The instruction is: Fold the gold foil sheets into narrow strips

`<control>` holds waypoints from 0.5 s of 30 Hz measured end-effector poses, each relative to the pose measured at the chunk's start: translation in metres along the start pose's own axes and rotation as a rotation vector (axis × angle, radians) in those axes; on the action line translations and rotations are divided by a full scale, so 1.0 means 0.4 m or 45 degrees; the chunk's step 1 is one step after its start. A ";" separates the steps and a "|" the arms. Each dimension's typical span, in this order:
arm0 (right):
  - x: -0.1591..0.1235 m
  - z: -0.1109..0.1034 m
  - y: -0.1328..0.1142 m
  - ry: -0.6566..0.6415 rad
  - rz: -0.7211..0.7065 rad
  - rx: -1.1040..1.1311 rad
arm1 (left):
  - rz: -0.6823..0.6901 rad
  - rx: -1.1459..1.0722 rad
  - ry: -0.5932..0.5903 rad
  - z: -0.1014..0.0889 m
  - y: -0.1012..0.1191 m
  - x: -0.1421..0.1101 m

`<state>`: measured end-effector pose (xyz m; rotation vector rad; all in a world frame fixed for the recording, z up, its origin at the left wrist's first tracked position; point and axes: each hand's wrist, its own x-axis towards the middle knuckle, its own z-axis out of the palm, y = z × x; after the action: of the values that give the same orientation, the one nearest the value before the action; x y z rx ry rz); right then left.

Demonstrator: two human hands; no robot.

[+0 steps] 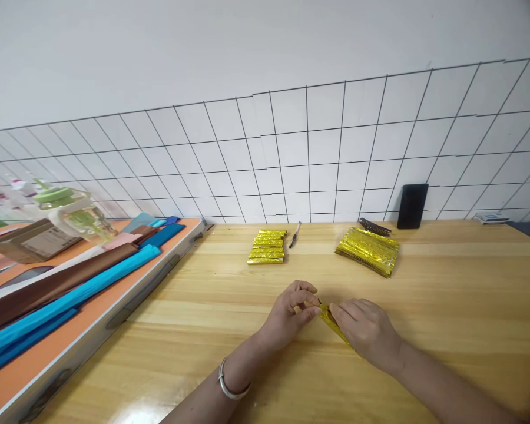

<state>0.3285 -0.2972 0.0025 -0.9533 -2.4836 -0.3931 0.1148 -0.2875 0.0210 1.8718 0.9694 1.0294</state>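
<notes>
Head cam: gold strip (334,325) under R hand (367,331), end at L hand (291,313).

In front of you runs a plain, pale upper wall (256,50), and below it a white band (327,156) ruled with dark grid lines like tiles (a few of those lines step slightly out of true where sections meet). That band comes down to the back edge of your surface (468,306), a light wood with long straight grain and a bright patch of glare (139,412) near your side, while at your left stands another table with an orange top (13,380) and a pale, dark-marked side.
</notes>
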 end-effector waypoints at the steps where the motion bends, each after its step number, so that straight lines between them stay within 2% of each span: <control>1: -0.001 0.003 0.001 0.013 -0.020 0.005 | -0.004 -0.006 -0.001 0.000 -0.003 0.000; 7: 0.001 0.015 0.003 0.103 -0.005 0.047 | -0.055 -0.033 0.019 0.005 -0.015 0.001; 15: 0.013 -0.001 -0.007 0.203 0.048 0.122 | -0.106 -0.031 0.043 0.015 -0.007 0.003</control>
<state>0.3233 -0.2965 0.0053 -0.8929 -2.3153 -0.3221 0.1199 -0.2870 0.0168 1.7841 1.0418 1.0217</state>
